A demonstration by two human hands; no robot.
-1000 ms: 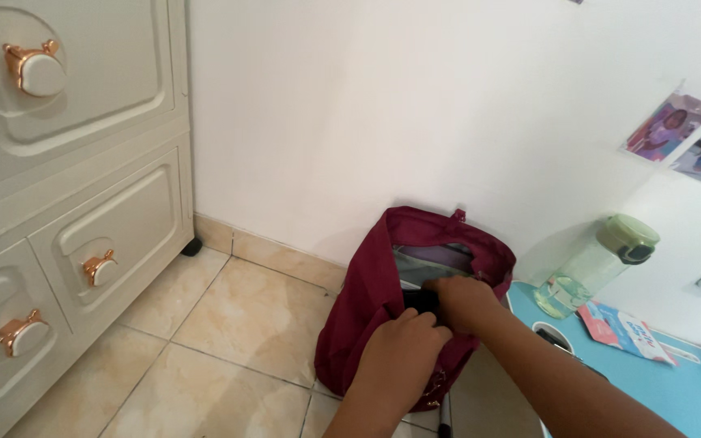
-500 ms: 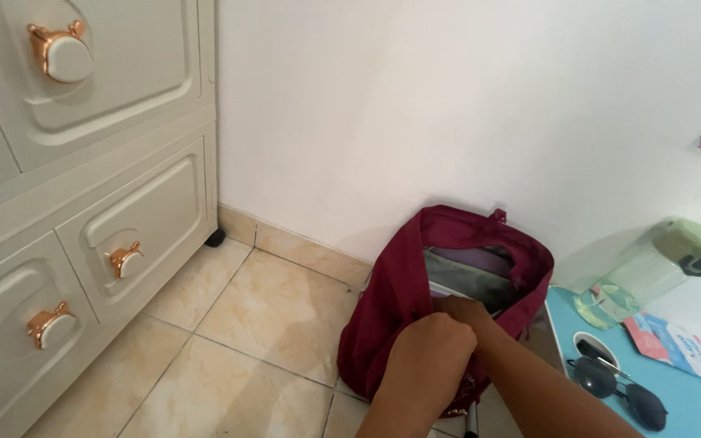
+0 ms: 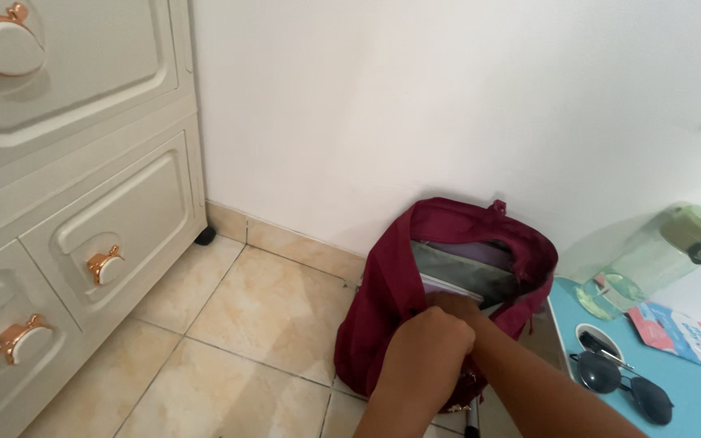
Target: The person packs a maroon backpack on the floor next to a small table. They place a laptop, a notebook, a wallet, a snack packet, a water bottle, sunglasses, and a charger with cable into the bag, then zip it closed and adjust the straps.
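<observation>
While the left hand (image 3: 432,345) sits closed on the near rim of the maroon backpack (image 3: 391,300) standing open on the floor tiles (image 3: 237,324) against the wall, the right hand (image 3: 458,307) reaches just beyond it into the opening, its grip hidden; the soft fabric likely sags, so the rim or top loop is the better hold.
</observation>
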